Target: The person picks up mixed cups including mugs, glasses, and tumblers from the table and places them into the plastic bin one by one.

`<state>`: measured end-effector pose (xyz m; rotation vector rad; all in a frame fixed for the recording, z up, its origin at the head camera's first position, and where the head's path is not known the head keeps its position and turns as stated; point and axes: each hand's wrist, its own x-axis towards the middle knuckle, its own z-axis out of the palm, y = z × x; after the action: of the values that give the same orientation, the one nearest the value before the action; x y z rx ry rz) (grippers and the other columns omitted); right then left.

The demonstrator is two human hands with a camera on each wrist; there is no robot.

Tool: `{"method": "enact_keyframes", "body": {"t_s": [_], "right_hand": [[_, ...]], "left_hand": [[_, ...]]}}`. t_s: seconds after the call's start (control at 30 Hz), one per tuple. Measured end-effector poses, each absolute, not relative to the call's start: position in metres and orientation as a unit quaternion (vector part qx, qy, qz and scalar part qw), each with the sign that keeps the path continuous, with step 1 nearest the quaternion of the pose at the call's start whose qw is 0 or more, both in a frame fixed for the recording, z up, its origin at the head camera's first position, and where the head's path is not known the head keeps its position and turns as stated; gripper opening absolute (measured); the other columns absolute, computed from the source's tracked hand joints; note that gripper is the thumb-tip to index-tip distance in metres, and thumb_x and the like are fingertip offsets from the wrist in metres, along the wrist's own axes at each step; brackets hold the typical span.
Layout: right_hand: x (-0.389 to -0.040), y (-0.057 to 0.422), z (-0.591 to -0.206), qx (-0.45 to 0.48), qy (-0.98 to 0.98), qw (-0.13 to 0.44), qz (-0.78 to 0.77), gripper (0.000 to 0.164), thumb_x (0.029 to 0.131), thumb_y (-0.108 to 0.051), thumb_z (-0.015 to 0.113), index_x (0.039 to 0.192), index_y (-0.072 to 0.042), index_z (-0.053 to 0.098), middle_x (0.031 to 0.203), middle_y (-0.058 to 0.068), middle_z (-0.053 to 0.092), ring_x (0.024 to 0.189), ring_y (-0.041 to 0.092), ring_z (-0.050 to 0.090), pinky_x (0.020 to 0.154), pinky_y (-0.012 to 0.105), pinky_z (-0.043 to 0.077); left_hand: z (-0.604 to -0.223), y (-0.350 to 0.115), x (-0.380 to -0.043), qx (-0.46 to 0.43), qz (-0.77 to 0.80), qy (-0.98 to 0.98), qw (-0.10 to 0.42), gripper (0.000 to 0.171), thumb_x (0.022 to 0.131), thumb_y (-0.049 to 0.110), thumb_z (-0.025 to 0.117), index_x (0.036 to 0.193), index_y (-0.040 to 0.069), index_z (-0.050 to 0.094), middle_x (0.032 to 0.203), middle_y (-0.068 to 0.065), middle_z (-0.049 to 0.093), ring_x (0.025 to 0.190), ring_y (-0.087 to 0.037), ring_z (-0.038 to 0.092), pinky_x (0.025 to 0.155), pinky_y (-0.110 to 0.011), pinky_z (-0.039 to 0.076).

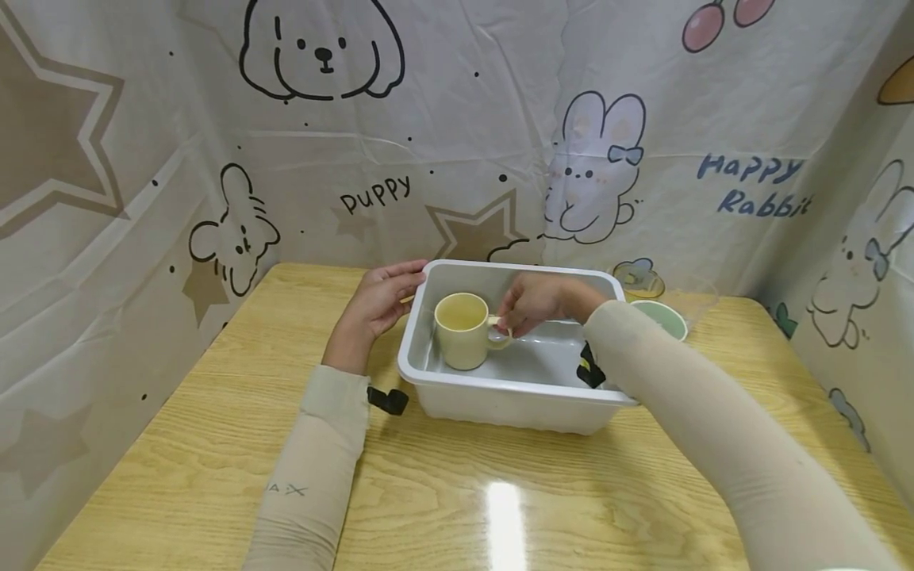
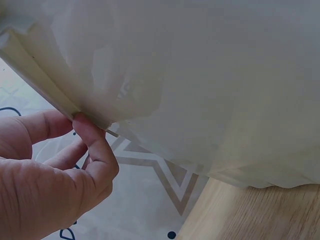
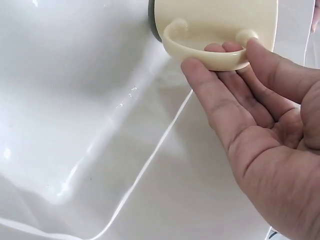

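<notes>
A pale yellow mug (image 1: 460,349) stands upright inside the left part of a whitish-grey rectangular plastic basin (image 1: 500,408). My right hand (image 1: 539,300) reaches into the basin and holds the mug by its handle. In the right wrist view, the thumb and fingers of this right hand (image 3: 260,120) close on the mug handle (image 3: 220,61). At the basin's far left corner, my left hand (image 1: 382,297) grips the rim from outside. From below, the left wrist view has the left hand (image 2: 65,175) with its fingers bent at the rim edge of the basin (image 2: 200,75).
Behind the basin's right end are a green bowl (image 1: 666,319), a clear item with an amber edge (image 1: 639,277) and a transparent object that is hard to make out. Printed cloth (image 1: 457,143) encloses the wooden table (image 1: 428,492) at the back and sides.
</notes>
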<state>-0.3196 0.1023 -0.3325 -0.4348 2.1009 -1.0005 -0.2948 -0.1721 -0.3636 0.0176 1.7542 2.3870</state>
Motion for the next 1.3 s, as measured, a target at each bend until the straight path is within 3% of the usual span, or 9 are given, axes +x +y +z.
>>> {"method": "enact_keyframes", "body": {"t_s": [0.27, 0.6, 0.9, 1.07, 1.3], "right_hand": [[-0.319, 0.103, -0.335, -0.170, 0.826, 0.382, -0.379, 0.017, 0.097, 0.006, 0.063, 0.111, 0.014, 0.066, 0.093, 0.010, 0.071, 0.091, 0.019, 0.066, 0.093, 0.038, 0.058], [-0.319, 0.104, -0.332, -0.223, 0.861, 0.346, -0.299, 0.016, 0.097, -0.002, 0.068, 0.108, 0.008, 0.070, 0.094, 0.007, 0.070, 0.089, 0.017, 0.066, 0.088, 0.035, 0.059], [-0.317, 0.105, -0.320, -0.284, 0.883, 0.316, -0.200, 0.021, 0.099, -0.013, 0.067, 0.112, 0.002, 0.073, 0.102, 0.016, 0.071, 0.092, 0.025, 0.066, 0.084, 0.039, 0.059], [-0.314, 0.105, -0.310, -0.318, 0.892, 0.286, -0.146, 0.022, 0.099, -0.016, 0.066, 0.113, -0.001, 0.074, 0.103, 0.015, 0.072, 0.090, 0.022, 0.065, 0.078, 0.035, 0.058], [-0.313, 0.107, -0.294, -0.341, 0.897, 0.252, -0.127, 0.031, 0.098, -0.012, 0.065, 0.124, 0.005, 0.068, 0.113, 0.016, 0.073, 0.098, 0.024, 0.067, 0.090, 0.040, 0.057]], "left_hand": [[-0.364, -0.171, -0.294, 0.006, 0.803, 0.590, 0.088, 0.042, 0.101, 0.001, 0.061, 0.142, -0.005, 0.055, 0.111, -0.004, 0.068, 0.096, -0.016, 0.064, 0.078, -0.026, 0.058], [-0.366, -0.171, -0.294, -0.001, 0.803, 0.590, 0.087, 0.041, 0.101, 0.002, 0.062, 0.141, -0.004, 0.056, 0.111, -0.005, 0.068, 0.095, -0.015, 0.065, 0.077, -0.026, 0.059], [-0.365, -0.169, -0.295, 0.000, 0.800, 0.593, 0.088, 0.041, 0.101, 0.003, 0.063, 0.141, -0.003, 0.056, 0.113, -0.005, 0.067, 0.097, -0.016, 0.064, 0.078, -0.026, 0.059], [-0.364, -0.169, -0.293, -0.004, 0.795, 0.600, 0.090, 0.042, 0.101, 0.003, 0.062, 0.142, -0.002, 0.056, 0.116, -0.005, 0.067, 0.100, -0.016, 0.064, 0.080, -0.026, 0.059], [-0.363, -0.170, -0.292, -0.001, 0.792, 0.603, 0.090, 0.042, 0.101, 0.004, 0.063, 0.142, -0.001, 0.057, 0.121, -0.008, 0.065, 0.101, -0.017, 0.064, 0.082, -0.027, 0.059]]}}
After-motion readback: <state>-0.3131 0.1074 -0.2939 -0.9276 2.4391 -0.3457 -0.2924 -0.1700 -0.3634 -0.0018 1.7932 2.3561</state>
